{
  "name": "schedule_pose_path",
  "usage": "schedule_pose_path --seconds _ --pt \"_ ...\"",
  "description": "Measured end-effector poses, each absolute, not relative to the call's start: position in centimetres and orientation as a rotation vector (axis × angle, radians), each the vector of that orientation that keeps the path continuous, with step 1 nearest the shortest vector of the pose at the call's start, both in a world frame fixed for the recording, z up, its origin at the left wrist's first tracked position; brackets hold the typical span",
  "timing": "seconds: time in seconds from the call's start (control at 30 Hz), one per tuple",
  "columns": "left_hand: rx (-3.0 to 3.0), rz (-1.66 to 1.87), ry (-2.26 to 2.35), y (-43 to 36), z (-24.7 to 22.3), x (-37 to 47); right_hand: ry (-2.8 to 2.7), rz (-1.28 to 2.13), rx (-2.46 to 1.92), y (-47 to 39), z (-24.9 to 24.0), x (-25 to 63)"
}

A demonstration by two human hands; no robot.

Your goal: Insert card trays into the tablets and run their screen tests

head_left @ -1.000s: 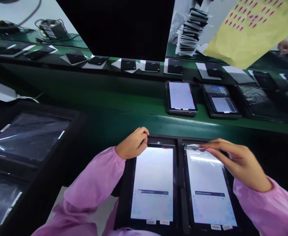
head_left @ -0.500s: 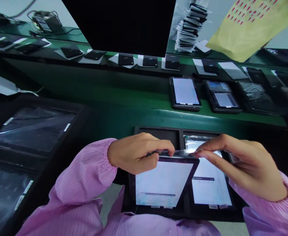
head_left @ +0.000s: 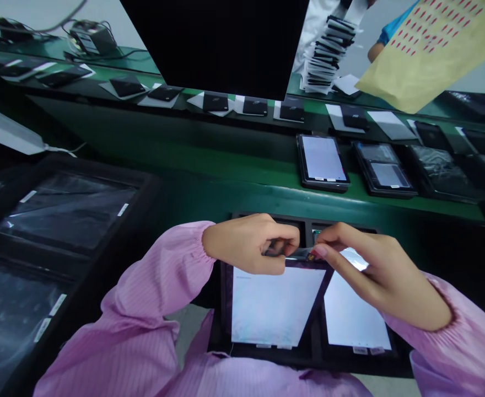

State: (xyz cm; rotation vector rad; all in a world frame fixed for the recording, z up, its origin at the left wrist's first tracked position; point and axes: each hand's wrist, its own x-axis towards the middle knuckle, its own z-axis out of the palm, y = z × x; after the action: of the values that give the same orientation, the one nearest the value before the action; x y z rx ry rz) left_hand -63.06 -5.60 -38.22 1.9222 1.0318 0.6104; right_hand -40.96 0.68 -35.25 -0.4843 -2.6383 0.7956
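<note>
Nearest the person, a lit tablet (head_left: 273, 309) leans with its top end raised over the left bay of a black tray (head_left: 316, 344). Its screen is white, tinted pale blue low down, inside a black bezel with two small white labels along the bottom. The left hand (head_left: 251, 242) curls around the tablet's top edge, gripping it; the right hand (head_left: 370, 270) pinches a small dark piece (head_left: 311, 256) at that edge. A second lit tablet (head_left: 356, 320) lies flat in the right bay. Leftward, film-covered dark panels (head_left: 77, 209) sit in black frames. The green tabletop (head_left: 193, 193) stretches beyond, bearing stacked tablets (head_left: 324, 157). Farther back, a green shelf (head_left: 242, 124) carries dark devices on white sheets, beneath a large black panel (head_left: 221, 44). A yellow sheet (head_left: 424, 60) with red marks hangs at right, before a pale wall (head_left: 106, 11) and another person's blue sleeve (head_left: 391, 28).
</note>
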Motion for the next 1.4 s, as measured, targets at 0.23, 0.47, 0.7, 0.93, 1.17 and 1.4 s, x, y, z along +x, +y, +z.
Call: schedule_pose_path --seconds 0.23,0.47,0.7,0.93,1.17,1.4 --pt "1.974 0.645 0.983 -5.9 -38.4 -63.1 -2.609 0.866 -0.499 1.1 -35.4 -40.8" --pt "1.916 0.654 0.982 -5.0 -38.2 -62.5 -2.604 0.892 -0.522 1.2 -35.4 -40.5" --pt "1.437 0.928 1.28 -8.4 -38.7 -64.1 -2.631 0.986 -0.404 0.4 -36.2 -43.6" --pt "1.292 1.213 1.345 -10.3 -39.4 -62.9 -2.665 0.966 -0.296 -0.2 -36.6 -45.1" --pt "1.284 1.267 1.31 -10.1 -39.5 -62.6 -2.701 0.944 -0.245 -0.2 -36.3 -45.3" --pt "1.272 1.28 1.3 -10.2 -39.6 -62.5 -2.777 0.901 -0.101 -0.2 -36.5 -45.5"
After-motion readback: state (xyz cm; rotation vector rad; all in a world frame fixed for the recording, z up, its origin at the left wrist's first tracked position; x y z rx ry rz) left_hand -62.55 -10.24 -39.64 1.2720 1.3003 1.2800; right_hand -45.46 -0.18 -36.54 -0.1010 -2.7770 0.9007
